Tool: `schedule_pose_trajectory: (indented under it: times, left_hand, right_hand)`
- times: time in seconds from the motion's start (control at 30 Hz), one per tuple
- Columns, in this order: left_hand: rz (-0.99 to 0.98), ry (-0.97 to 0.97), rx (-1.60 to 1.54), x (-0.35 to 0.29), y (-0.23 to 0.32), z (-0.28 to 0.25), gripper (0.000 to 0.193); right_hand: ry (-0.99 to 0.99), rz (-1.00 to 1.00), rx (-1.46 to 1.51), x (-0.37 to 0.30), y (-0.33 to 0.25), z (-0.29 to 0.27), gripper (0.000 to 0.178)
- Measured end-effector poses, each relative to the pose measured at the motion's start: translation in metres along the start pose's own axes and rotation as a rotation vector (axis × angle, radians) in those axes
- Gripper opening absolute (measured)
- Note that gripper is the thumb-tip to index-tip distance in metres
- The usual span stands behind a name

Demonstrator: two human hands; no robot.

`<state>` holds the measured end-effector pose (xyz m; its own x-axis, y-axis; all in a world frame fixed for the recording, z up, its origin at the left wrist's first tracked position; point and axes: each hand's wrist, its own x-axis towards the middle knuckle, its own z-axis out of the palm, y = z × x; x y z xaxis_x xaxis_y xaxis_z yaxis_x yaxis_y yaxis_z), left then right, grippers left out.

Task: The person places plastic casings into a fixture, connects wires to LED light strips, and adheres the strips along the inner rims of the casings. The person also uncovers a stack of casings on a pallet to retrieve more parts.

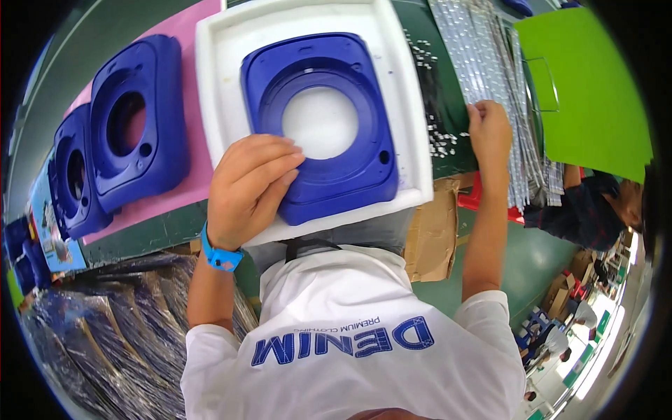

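A blue plastic housing (378, 164) with a large round opening lies in a white foam tray (217, 84) in front of me. My left hand (252, 182), with a blue band at the wrist, reaches over its near left part. The fingertips are bunched together at the inner rim of the opening; whatever they pinch there is hidden. Off to the right, my right hand (492, 129) has its thumb and fingers together at the edge of a bundle of silvery-white strips (476, 56). What it holds is too small to make out. Black wires with small white connectors (441, 136) lie beside it.
Two more blue housings (171, 126) stand at the left on a pink sheet (199, 150). A bright green panel (588, 91) is at the far right. A cardboard box (432, 238) and plastic-wrapped goods (105, 336) are below the table's near edge. Another person (584, 213) is at the right.
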<state>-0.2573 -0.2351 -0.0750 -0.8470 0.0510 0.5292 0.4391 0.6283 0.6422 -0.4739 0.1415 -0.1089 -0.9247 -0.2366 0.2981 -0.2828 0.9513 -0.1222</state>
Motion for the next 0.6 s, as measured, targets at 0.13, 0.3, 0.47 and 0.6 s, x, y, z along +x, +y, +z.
schedule_pose_trajectory:
  times: [0.13, 0.3, 0.47, 0.6]
  left_hand:
    - [-0.027, 0.010, -0.035, -0.002, -0.004, 0.000, 0.024]
    - [-0.043, 0.032, -0.046, -0.005, -0.004, -0.003, 0.024]
    - [-0.095, 0.024, -0.093, -0.008, -0.005, -0.010, 0.025]
    - [-0.336, 0.277, -0.575, 0.010, 0.009, -0.014, 0.047]
  right_hand:
    - [-0.080, 0.032, -0.011, 0.003, 0.007, 0.008, 0.021]
    - [0.024, 0.141, 0.048, 0.003, 0.000, -0.017, 0.021]
    - [0.214, 0.122, 0.316, -0.012, -0.035, -0.067, 0.012]
    - [0.150, -0.217, 0.504, -0.068, -0.107, -0.092, 0.008]
